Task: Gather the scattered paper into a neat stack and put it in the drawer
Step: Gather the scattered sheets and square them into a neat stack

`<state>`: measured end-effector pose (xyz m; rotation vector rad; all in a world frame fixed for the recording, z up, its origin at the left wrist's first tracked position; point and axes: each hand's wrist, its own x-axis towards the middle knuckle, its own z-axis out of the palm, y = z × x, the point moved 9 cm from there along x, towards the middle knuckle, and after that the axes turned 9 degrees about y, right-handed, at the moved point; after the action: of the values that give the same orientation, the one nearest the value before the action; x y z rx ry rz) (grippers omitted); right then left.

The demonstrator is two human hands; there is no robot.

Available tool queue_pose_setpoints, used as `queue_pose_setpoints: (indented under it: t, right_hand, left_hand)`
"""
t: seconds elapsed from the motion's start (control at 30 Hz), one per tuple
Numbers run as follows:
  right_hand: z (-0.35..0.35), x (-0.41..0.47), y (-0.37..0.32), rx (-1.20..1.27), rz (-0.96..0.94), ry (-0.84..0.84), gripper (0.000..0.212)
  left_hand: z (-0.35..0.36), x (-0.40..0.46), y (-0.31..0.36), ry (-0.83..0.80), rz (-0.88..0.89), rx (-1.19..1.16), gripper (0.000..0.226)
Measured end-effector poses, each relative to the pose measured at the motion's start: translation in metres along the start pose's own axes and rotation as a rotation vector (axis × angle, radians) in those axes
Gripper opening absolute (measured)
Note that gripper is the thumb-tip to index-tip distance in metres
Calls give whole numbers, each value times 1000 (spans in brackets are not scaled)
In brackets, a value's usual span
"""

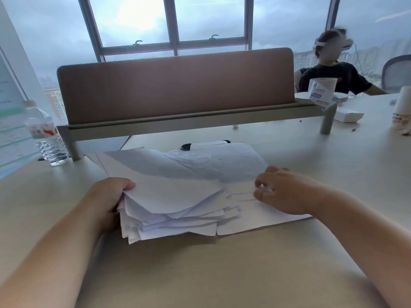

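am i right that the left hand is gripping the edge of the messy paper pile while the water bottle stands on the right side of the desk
Not quite. The head view shows the water bottle standing on the left side of the desk, by the divider's leg, not the right. The rest holds: the left hand grips the left edge of the messy paper pile.
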<state>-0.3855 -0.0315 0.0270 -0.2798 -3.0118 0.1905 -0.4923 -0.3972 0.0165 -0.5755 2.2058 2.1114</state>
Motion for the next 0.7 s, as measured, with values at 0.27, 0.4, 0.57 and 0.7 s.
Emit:
queue_pose_setpoints:
  t: [0.27,0.4,0.57,0.7]
  right_hand:
    - [-4,4,44,41,364,120,81]
    - [-6,6,41,107,365,152,69]
    - [-8,6,38,192,374,174,68]
    - [-9,4,44,331,417,184,62]
  left_hand:
    - [13,9,0,-78,71,64,28]
    - [14,14,-2,-94,76,80,32]
    - [15,13,-2,-104,80,89,30]
    - [15,10,-1,-103,82,89,28]
